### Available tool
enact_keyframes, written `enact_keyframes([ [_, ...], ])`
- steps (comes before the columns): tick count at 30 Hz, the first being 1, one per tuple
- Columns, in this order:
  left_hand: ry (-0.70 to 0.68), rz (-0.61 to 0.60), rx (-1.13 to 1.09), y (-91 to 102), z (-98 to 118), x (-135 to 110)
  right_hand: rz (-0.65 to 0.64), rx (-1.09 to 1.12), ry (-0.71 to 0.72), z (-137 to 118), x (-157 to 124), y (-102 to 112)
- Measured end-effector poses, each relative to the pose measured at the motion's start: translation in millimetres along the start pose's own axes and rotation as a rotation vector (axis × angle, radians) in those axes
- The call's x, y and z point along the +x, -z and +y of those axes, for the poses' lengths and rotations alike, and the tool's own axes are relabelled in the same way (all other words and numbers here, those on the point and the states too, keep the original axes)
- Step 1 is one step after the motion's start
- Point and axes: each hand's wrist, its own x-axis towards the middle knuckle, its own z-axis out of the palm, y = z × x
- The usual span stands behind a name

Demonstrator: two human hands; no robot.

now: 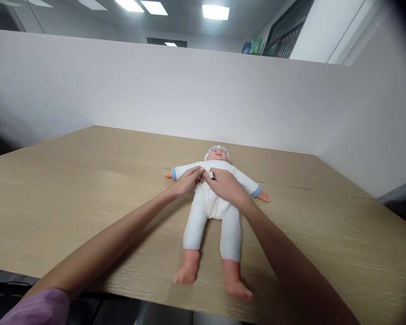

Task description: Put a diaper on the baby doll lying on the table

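Note:
A baby doll [230, 246] lies on its back, with its head at the far side and its feet toward me. It has a white suit with blue cuffs and a white printed headband. Around its hips is a white diaper [214, 206] with a yellow line down the front. My left hand [188, 180] is closed at the doll's belly, fingertips pinched at the upper edge of the diaper. Beside it, my right hand [225, 183] pinches the diaper's top edge, where a small white bit shows between thumb and finger. The hands partly hide the waist.
The doll rests on a wide wood-coloured table [88, 189] with seams across its top. A white partition wall [155, 95] rises behind the far edge. Dark objects stand past the table at both sides.

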Motion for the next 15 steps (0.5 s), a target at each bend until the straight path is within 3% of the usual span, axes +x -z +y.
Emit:
enact_keyframes([
  [4, 0.026, 0.022, -0.092, 2.7, -15, -10, 0.054, 0.007, -0.015, 10, 6, -5],
  [7, 0.019, 0.047, 0.023, 3.0, -16, -16, 0.189, 0.081, -0.027, 12, 7, -5],
  [9, -0.028, 0.142, 0.133, 1.8, -9, -23, 0.277, 0.122, 0.015, 5, -2, -2],
  [12, -0.17, 0.237, 0.345, -2.5, 13, -46, 0.32, 0.191, 0.128, -14, -37, 8],
  [15, -0.251, 0.039, 0.525, -8.9, 34, -80, 0.152, 0.274, 0.196, -26, -91, 13],
])
